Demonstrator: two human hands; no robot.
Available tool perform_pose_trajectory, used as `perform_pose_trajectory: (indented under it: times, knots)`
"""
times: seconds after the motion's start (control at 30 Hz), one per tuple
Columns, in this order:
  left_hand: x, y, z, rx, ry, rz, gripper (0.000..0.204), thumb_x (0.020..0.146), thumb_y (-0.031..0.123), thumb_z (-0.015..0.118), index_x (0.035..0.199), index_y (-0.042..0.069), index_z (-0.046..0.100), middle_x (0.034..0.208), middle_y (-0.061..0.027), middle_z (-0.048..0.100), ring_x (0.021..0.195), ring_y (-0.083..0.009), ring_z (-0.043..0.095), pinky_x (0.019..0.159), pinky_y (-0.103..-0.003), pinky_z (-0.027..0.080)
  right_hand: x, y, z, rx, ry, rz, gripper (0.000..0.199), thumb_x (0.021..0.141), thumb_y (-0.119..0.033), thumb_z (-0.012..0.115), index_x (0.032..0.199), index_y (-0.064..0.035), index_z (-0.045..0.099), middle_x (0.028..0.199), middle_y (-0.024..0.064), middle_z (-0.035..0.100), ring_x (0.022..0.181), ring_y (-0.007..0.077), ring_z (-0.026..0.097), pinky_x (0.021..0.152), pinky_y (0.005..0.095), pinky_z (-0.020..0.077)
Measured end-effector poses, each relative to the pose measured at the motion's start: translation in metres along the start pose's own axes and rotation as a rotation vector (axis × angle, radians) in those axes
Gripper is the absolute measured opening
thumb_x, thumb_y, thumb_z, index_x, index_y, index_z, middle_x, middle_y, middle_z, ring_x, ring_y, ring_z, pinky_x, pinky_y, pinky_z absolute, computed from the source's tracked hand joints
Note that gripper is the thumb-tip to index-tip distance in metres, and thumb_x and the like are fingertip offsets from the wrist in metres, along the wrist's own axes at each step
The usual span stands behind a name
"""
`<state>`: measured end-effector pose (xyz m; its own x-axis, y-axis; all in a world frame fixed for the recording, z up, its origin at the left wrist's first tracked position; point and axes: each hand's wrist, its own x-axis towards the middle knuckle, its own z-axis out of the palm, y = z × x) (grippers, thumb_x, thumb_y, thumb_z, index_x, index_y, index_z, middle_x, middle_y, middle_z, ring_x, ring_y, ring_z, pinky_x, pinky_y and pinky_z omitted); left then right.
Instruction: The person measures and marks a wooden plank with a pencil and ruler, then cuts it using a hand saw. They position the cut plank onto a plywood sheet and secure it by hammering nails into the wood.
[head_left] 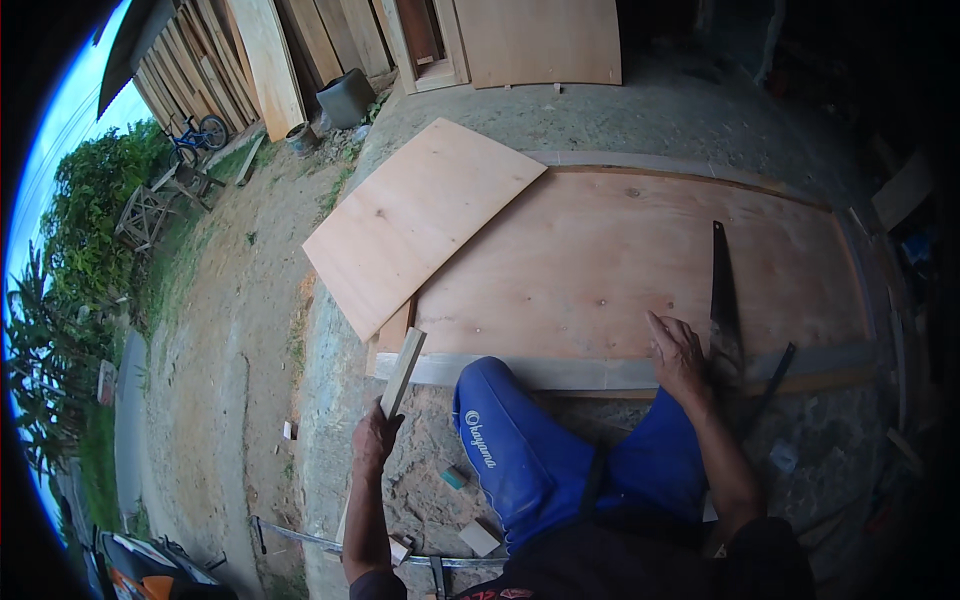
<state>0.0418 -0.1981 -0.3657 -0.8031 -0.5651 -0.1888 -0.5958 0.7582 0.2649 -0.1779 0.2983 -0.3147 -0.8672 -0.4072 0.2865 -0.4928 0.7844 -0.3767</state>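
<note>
My left hand (376, 435) is closed round the lower part of a wooden strip (404, 372). The strip slants up to the right, its far end close to the panel's lower left corner. My right hand (678, 355) hovers at the near edge of the large plywood panel (560, 270), above my knee, with its fingers loosely stretched and nothing seen in them. Just right of it a handsaw (722, 290) lies on the panel, its dark blade pointing away from me. A smaller plywood sheet (420, 225) rests askew over the panel's left end.
A dark narrow bar (778, 372) lies by the panel's near right edge. Around my legs are a small green block (453, 478), a wood offcut (479, 538) and a long metal bar clamp (470, 562). Boards (268, 70) and a grey container (345, 97) stand at the back left.
</note>
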Motion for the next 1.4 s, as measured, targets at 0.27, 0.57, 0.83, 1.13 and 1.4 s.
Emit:
perform_pose_trajectory:
  times: [0.27, 0.57, 0.83, 1.13, 1.4]
  knots:
    - [0.032, 0.198, -0.067, 0.342, -0.119, 0.899, 0.046, 0.079, 0.039, 0.078, 0.111, 0.012, 0.059, 0.079, -0.0080, 0.070, 0.084, -0.0320, 0.071, 0.083, -0.048, 0.051, 0.044, -0.140, 0.050, 0.041, -0.240, -0.320, 0.059, 0.089, -0.022, 0.066, 0.142, -0.0079, 0.045, 0.118, 0.0179, 0.064, 0.109, 0.0385, 0.063, 0.093, 0.0470, 0.0501]
    - [0.070, 0.268, 0.036, -0.701, 0.583, 0.503, 0.050, 0.092, 0.018, 0.065, 0.137, 0.000, 0.052, 0.133, -0.0213, 0.057, 0.126, -0.0353, 0.052, 0.107, -0.043, 0.042, -0.014, -0.055, 0.068, 0.978, -0.245, 0.412, 0.054, 0.099, -0.035, 0.058, 0.142, -0.0067, 0.042, 0.091, 0.0143, 0.065, 0.063, 0.0221, 0.067, 0.058, 0.0354, 0.0555]
    - [0.064, 0.270, 0.174, -0.430, -0.289, 0.408, 0.070, 0.085, 0.044, 0.068, 0.139, 0.004, 0.051, 0.134, -0.0235, 0.057, 0.117, -0.0350, 0.060, 0.102, -0.043, 0.045, -0.014, -0.020, 0.112, 1.193, -0.217, 0.802, 0.048, 0.103, -0.041, 0.049, 0.138, -0.0087, 0.046, 0.082, 0.0081, 0.059, 0.053, 0.0175, 0.061, 0.048, 0.0307, 0.0530]
    - [0.058, 0.266, 0.192, 0.001, -0.401, 0.303, 0.122, 0.065, 0.079, 0.068, 0.159, 0.017, 0.020, 0.165, -0.0158, 0.015, 0.152, -0.0423, 0.008, 0.119, -0.063, 0.003, 0.026, -0.010, 0.183, 0.994, -0.039, 0.654, 0.042, 0.102, -0.032, 0.051, 0.139, -0.0118, 0.048, 0.089, 0.0080, 0.055, 0.061, 0.0169, 0.061, 0.050, 0.0336, 0.0548]
    - [0.057, 0.268, 0.191, 0.003, -0.477, 0.288, 0.118, 0.067, 0.074, 0.069, 0.160, 0.021, 0.018, 0.167, -0.0138, 0.010, 0.152, -0.0424, 0.005, 0.118, -0.063, -0.002, 0.053, 0.004, 0.201, 1.154, -0.098, 0.843, 0.053, 0.101, -0.037, 0.053, 0.147, -0.0117, 0.041, 0.103, 0.0137, 0.061, 0.067, 0.0209, 0.064, 0.052, 0.0341, 0.0578]
